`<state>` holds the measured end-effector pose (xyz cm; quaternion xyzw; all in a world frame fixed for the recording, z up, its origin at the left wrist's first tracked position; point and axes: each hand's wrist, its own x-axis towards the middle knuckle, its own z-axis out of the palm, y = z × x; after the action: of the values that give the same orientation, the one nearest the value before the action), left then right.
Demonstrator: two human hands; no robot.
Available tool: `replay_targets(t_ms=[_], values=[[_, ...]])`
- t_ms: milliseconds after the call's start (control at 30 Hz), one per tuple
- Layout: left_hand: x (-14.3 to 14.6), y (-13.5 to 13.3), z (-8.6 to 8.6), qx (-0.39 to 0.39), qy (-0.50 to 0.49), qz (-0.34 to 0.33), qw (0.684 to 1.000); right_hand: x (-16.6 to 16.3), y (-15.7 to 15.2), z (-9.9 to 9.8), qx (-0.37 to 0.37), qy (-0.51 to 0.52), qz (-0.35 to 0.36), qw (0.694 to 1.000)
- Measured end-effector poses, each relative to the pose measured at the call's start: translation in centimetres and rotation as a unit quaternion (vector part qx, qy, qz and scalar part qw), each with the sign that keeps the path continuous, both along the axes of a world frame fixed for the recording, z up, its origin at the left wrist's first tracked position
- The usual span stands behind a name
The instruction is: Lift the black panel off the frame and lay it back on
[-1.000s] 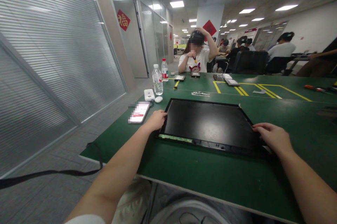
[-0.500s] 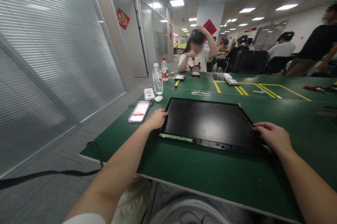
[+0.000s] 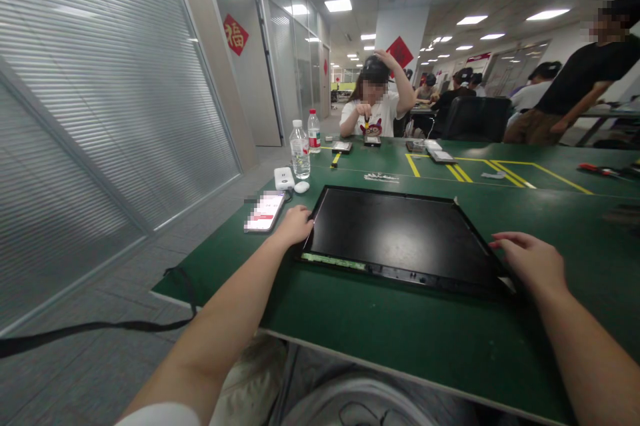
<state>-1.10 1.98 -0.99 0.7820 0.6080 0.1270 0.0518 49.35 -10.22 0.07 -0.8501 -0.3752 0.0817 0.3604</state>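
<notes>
A dark flat screen panel [image 3: 395, 233] with a thin black frame [image 3: 420, 274] lies on the green table in front of me. Along its near left edge runs a green circuit strip [image 3: 334, 261]. My left hand [image 3: 296, 225] is closed at the panel's left edge, fingertips on the frame. At the right edge my right hand [image 3: 533, 263] has its thumb and fingers pinched on the frame; the exact contact is partly hidden. A pale piece shows under the frame by the near right corner.
To the left lie a lit phone [image 3: 265, 211], a white power bank [image 3: 284, 178] and a white oval case [image 3: 301, 187]. Two water bottles [image 3: 300, 153] stand behind them. A co-worker [image 3: 375, 103] sits opposite near small drives [image 3: 342, 147]. Red-handled tools [image 3: 595, 167] lie far right.
My right hand has shifted slightly right, the frame's right edge with it. My left hand moved a little left. The standing person at right has moved left; the co-worker's hand has lowered.
</notes>
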Motion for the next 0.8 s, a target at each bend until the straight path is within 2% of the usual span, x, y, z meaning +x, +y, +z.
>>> replay_targets(t_ms=[200,367,533,633,800], values=[[0.1,0.2,0.0,0.004,-0.008,-0.011,1.0,1.2,1.2,-1.4,-0.101,-0.032,0.061,0.992],[0.3,0.5,0.1,-0.011,-0.055,-0.009,0.998,2.0,1.7,-2.7,-0.088,-0.057,0.077,0.992],[0.4,0.2,0.2,-0.021,-0.2,0.001,0.979,2.6,1.8,-3.3,-0.068,-0.064,0.081,0.992],[0.8,-0.4,0.6,-0.064,-0.336,0.037,0.939,2.5,1.8,-3.3,-0.078,-0.062,0.074,0.992],[2.0,-1.3,1.8,-0.151,-0.531,0.146,0.821,2.5,1.8,-3.2,-0.081,-0.064,0.072,0.992]])
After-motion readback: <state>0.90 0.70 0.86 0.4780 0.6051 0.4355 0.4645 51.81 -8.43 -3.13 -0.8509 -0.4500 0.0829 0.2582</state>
